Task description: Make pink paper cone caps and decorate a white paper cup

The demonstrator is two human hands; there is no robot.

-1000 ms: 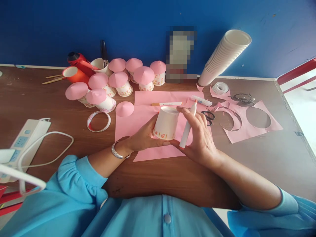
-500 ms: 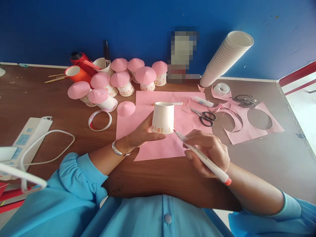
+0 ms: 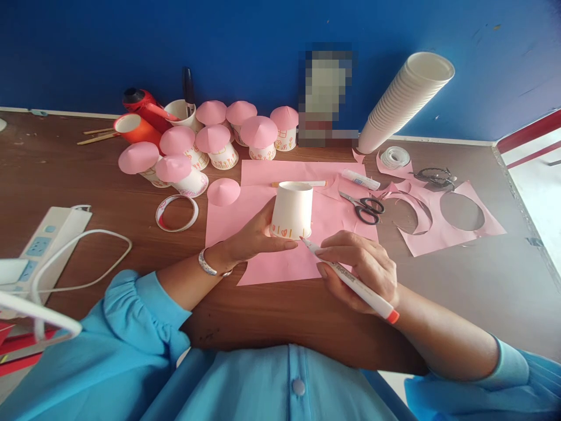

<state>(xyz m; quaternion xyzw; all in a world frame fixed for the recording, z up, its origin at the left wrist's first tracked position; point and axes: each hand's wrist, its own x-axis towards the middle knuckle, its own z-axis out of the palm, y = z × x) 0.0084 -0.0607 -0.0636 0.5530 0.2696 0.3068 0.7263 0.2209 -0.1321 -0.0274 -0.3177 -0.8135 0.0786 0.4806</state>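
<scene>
Upside down in my left hand [image 3: 258,237] is a white paper cup [image 3: 293,207], its rim pointing downward. Small orange and yellow marks run along the lower band of the cup. My right hand [image 3: 362,272] grips a white marker [image 3: 353,283] with an orange end. The marker's tip is at the cup's lower edge, on the right of the drawn marks; whether it touches cannot be made out. Under both hands lie pink paper sheets [image 3: 280,266]. A loose pink paper cone [image 3: 223,192] rests at the sheets' left corner.
Several decorated cups with pink cone tops [image 3: 213,139] stand at the back left. Scissors [image 3: 368,209] lie to the right, near cut paper scraps [image 3: 438,234]. A tall cup stack [image 3: 403,105] leans on the blue wall. A tape roll [image 3: 177,213] and power strip [image 3: 48,245] are left.
My right hand has moved left, bringing the marker's tip from the cup's right side to its lower front edge. The cup has shifted slightly right in my left hand.
</scene>
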